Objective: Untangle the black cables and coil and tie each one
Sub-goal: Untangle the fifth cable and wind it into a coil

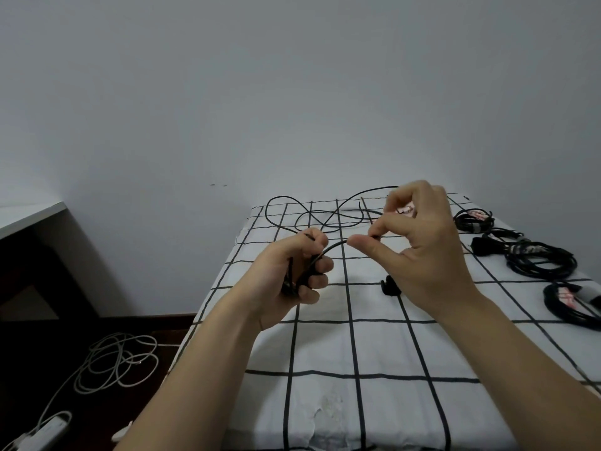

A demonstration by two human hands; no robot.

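Left hand closed round gathered loops of black cable, right hand pinching the next span; the slack trails toward 12 o'clock on the checked cloth. Even, untwisted loops would serve best

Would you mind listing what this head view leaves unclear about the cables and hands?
Head view, loop count in the left hand: curled fingers cover the black cable.
Head view, small black object: partly behind the right hand.
Head view, nearest tied coil: cut off by the right edge.
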